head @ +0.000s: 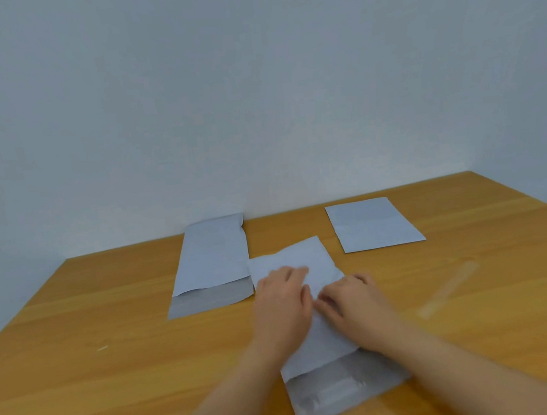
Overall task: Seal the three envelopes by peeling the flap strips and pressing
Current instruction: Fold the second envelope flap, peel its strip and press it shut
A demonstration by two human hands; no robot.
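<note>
Stood on honey-coloured wooden table with streaky grain [114,379] | backed at far edge by plain pale blue-grey wall [252,90] | met second wall of same colour [523,76] in corner at right | showed small pale sliver [102,348], too small to identify, on left of tabletop

Three pale grey-white envelopes [215,258] [371,225] [310,305] with darker grey flaps [340,390] on an orange-brown woodgrain table [114,379]

Three flat white paper envelopes lie on the wooden table [75,332]. The near centre envelope [314,305] has its grey flap open toward the viewer. The left hand [283,303] and right hand [351,304] rest on it. The left envelope [210,262] and far-right envelope [373,225] lie apart. A clear peeled strip [448,289] lies right.
</note>
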